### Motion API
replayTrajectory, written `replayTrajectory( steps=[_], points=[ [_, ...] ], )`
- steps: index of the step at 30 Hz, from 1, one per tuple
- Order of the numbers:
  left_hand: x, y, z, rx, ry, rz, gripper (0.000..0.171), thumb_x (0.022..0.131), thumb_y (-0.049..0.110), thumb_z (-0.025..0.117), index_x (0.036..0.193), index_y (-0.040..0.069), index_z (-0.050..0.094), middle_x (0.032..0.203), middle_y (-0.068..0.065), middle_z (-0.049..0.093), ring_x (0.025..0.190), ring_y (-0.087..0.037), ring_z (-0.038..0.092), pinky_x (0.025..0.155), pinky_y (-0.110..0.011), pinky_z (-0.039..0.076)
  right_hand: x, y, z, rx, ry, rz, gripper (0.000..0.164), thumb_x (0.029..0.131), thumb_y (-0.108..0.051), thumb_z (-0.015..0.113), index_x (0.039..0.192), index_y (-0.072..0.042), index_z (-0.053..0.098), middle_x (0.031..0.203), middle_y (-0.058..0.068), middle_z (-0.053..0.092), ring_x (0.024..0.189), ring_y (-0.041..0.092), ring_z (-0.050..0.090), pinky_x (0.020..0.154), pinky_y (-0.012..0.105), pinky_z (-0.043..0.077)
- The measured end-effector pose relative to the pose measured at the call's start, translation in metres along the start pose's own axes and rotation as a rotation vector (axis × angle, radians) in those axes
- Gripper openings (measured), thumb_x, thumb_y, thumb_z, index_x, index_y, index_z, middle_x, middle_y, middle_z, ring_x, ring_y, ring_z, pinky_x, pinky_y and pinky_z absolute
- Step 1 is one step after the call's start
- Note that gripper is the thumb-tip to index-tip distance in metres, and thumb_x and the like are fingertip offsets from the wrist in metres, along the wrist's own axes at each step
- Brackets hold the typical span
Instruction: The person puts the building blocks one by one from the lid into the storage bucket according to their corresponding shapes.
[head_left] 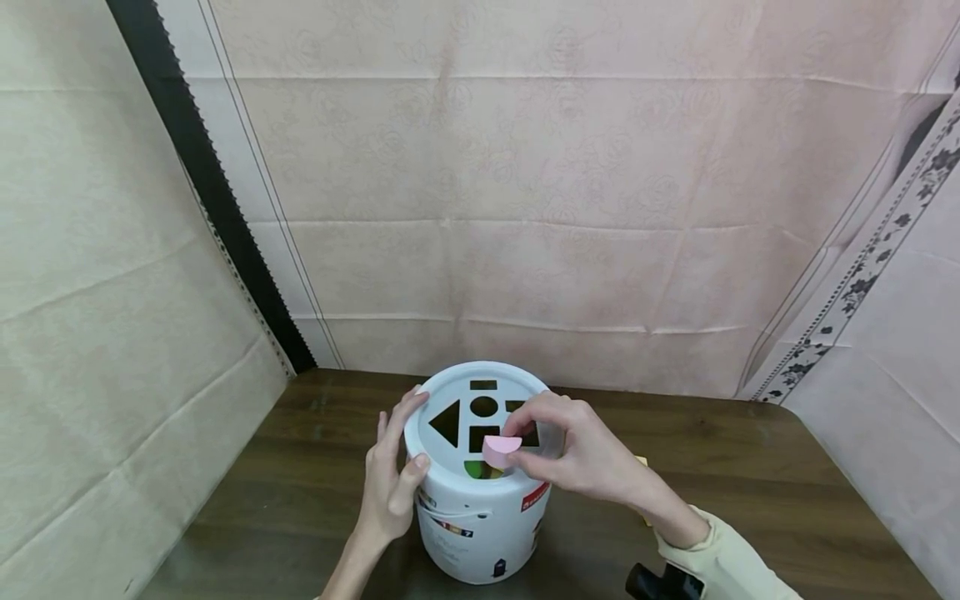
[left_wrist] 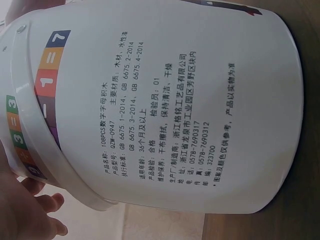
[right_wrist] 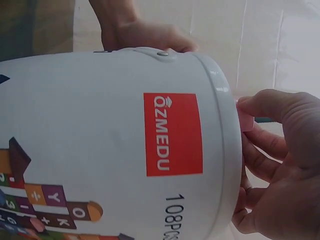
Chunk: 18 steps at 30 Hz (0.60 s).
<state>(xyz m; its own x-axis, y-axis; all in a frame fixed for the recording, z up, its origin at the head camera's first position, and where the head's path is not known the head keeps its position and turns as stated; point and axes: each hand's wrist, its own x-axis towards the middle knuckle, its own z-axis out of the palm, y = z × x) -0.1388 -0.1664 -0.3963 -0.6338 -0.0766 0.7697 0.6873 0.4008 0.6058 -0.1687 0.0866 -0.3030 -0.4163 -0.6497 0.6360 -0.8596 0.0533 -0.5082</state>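
A white bucket stands on the table, its lid pierced by several shaped holes: a triangle, a circle, rectangles and others. Between the thumb and fingers of my right hand is a pink half-round block, held over the front part of the lid. Beneath it, green and yellow pieces show through the front hole. My left hand rests against the left side of the lid, fingers at the rim. In the right wrist view, the pink block sits at the lid's face, partly hidden by the fingers.
A yellow piece lies on the brown wooden table, mostly hidden behind the right forearm. Pale cloth hangs behind the table and along both sides. A black wrist device sits by the right sleeve.
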Motion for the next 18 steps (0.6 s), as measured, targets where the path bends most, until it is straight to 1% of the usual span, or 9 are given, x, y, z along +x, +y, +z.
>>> replayTrajectory(
  steps=[6,11,15,18],
  points=[
    [0.001,0.002,0.0,-0.004,0.001,0.01,0.066,0.097,0.054,0.046,0.141,0.005,0.054,0.138,-0.012,0.059,0.139,-0.029,0.042,0.107,-0.074,0.005,0.005,0.0,0.006,0.008,-0.028,-0.015,0.027,0.079,0.002,0.08,0.099,-0.014,0.071,0.093,-0.005,0.07,0.087,0.013,0.062,0.078,0.035,0.051],
    [0.001,0.003,0.0,-0.009,0.004,0.02,0.065,0.098,0.054,0.046,0.141,0.005,0.054,0.138,-0.013,0.059,0.139,-0.029,0.043,0.106,-0.075,0.005,0.007,-0.001,0.01,-0.004,-0.037,-0.02,0.023,0.081,-0.004,0.082,0.097,-0.017,0.071,0.092,-0.011,0.069,0.086,0.011,0.061,0.079,0.031,0.05],
    [0.001,0.003,0.0,-0.004,0.006,0.017,0.066,0.098,0.054,0.045,0.14,0.004,0.055,0.138,-0.013,0.059,0.139,-0.029,0.043,0.106,-0.075,0.005,0.007,-0.002,0.013,-0.026,-0.043,-0.005,0.02,0.082,-0.011,0.083,0.096,-0.02,0.071,0.091,-0.015,0.068,0.085,0.013,0.06,0.077,0.03,0.047],
    [0.0,0.002,0.0,0.002,0.005,0.014,0.067,0.098,0.056,0.045,0.14,0.005,0.055,0.137,-0.013,0.06,0.138,-0.029,0.043,0.107,-0.074,0.006,0.007,-0.003,0.013,-0.039,-0.046,-0.007,0.02,0.082,-0.01,0.083,0.096,-0.02,0.072,0.091,-0.015,0.069,0.084,0.016,0.059,0.077,0.03,0.046]
  ],
)
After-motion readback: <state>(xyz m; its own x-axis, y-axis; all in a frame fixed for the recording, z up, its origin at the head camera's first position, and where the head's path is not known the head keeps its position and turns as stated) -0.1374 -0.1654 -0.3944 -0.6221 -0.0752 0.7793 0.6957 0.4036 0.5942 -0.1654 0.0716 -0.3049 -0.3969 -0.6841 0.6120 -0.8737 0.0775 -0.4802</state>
